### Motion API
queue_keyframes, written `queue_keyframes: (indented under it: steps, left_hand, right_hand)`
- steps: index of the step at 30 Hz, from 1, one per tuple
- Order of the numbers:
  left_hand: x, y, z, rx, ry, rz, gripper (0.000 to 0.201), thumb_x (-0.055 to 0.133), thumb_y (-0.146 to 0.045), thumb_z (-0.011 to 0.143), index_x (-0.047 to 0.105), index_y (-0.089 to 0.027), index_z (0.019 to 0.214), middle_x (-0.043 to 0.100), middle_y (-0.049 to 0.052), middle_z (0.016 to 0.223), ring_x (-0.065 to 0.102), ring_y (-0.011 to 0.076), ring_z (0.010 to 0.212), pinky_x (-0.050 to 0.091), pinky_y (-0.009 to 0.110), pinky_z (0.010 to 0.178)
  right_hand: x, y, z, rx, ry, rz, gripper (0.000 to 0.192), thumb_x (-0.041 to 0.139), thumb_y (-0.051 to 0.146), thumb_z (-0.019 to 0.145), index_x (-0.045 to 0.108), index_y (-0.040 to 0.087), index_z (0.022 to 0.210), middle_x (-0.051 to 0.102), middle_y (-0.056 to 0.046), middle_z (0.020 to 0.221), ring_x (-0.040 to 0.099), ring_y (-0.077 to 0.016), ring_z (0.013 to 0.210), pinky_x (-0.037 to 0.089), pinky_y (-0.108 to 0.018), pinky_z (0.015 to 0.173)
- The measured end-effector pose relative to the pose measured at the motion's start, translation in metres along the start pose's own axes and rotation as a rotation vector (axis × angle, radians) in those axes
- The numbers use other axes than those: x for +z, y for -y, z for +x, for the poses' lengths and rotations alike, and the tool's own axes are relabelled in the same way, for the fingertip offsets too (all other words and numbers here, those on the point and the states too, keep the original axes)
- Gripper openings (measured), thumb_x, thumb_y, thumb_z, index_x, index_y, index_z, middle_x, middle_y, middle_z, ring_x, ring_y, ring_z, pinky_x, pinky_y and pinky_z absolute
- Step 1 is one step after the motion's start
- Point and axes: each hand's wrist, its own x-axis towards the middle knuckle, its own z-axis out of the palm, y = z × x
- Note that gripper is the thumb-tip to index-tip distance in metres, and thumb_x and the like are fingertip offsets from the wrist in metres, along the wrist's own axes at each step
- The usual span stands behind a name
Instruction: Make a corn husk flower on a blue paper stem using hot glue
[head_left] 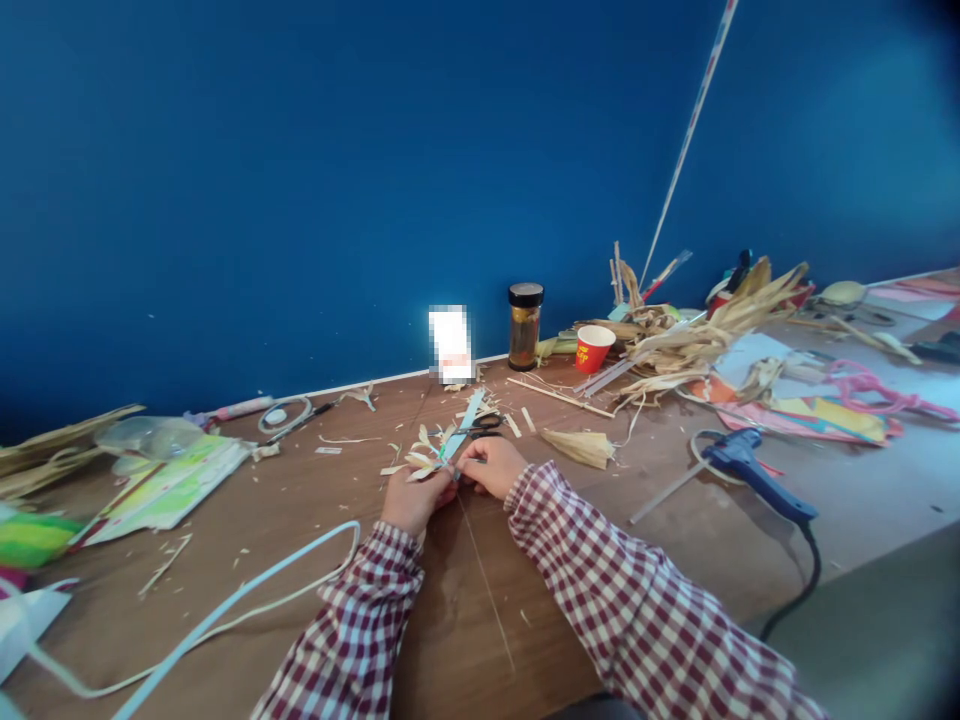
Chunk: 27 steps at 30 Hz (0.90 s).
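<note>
My left hand (416, 497) is closed, thumb and fingers pinched around a small spread bundle of corn husk strips (421, 460). Close against it, my right hand (495, 466) is pinched at the same spot; what lies between its fingertips is too small to make out. A pale blue strip (469, 410) rises just beyond the fingers. Black-handled scissors (487, 422) lie behind my right hand, partly hidden. From below the hands a thin pale line runs down across the brown table (450, 620); I cannot tell whether it is thread.
A blue glue gun (757, 470) and a dried husk piece (581, 446) lie to the right. Farther back stand a red paper cup (595, 350), a dark-lidded jar (524, 330) and heaped husks (675, 350). A white cable (255, 570) loops at left, near a green-yellow sheet (176, 480).
</note>
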Motion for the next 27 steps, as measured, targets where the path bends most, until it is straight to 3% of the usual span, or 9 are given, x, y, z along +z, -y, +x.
queue_keyframes:
  steps: [5, 14, 23, 27]
  left_hand:
    - [0.0, 0.0, 0.001, -0.034, -0.036, -0.029, 0.017, 0.074, -0.017, 0.059, 0.059, -0.014, 0.066, 0.062, 0.001, 0.056, 0.06, 0.0131, 0.052, 0.052, 0.025, 0.053]
    - [0.001, -0.005, -0.006, -0.05, 0.003, -0.095, 0.014, 0.072, -0.018, 0.062, 0.06, -0.017, 0.07, 0.063, 0.0, 0.059, 0.064, 0.0144, 0.058, 0.053, 0.025, 0.057]
    - [0.001, -0.015, -0.01, -0.113, -0.034, -0.177, 0.007, 0.065, -0.009, 0.068, 0.059, -0.014, 0.068, 0.064, 0.001, 0.061, 0.062, 0.0124, 0.055, 0.053, 0.024, 0.057]
    - [0.002, -0.015, -0.01, -0.118, -0.039, -0.171, 0.009, 0.065, -0.011, 0.068, 0.06, -0.017, 0.065, 0.065, 0.001, 0.06, 0.062, 0.0131, 0.054, 0.052, 0.024, 0.056]
  right_hand:
    - [0.004, 0.003, -0.006, -0.071, -0.129, -0.107, 0.016, 0.058, 0.031, 0.073, 0.066, 0.017, 0.072, 0.065, -0.005, 0.071, 0.059, -0.0165, 0.068, 0.044, -0.028, 0.064]
    - [0.018, 0.019, -0.028, -0.124, -0.31, -0.276, 0.012, 0.056, 0.028, 0.075, 0.065, 0.021, 0.076, 0.067, -0.004, 0.078, 0.059, -0.0169, 0.072, 0.042, -0.026, 0.064]
    - [0.024, 0.012, -0.032, -0.325, -0.368, -0.354, 0.009, 0.058, 0.023, 0.076, 0.066, 0.021, 0.08, 0.063, -0.003, 0.087, 0.055, -0.0166, 0.085, 0.041, -0.025, 0.074]
    - [0.025, 0.011, -0.036, -0.423, -0.317, -0.47, 0.013, 0.054, 0.023, 0.079, 0.065, 0.023, 0.087, 0.06, -0.002, 0.09, 0.053, -0.015, 0.085, 0.04, -0.024, 0.072]
